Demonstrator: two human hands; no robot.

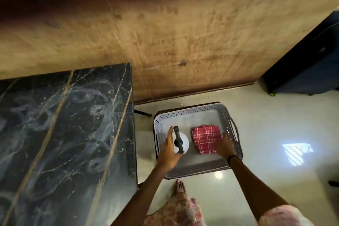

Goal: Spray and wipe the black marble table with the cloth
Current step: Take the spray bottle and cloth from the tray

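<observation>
Foot [180, 187], mine, bare on the pale tiled floor [266, 134]. Left hand [169, 149]: fingers curled round the white spray bottle with black trigger head [180, 142]. Right hand [224, 146]: fingers lying flat on the folded red checked cloth [205, 138]. Both items sit inside the white perforated plastic basket [190, 113]. Black marble counter with gold veins [64, 134], just left of basket. Brown wooden panel [165, 33] beyond.
</observation>
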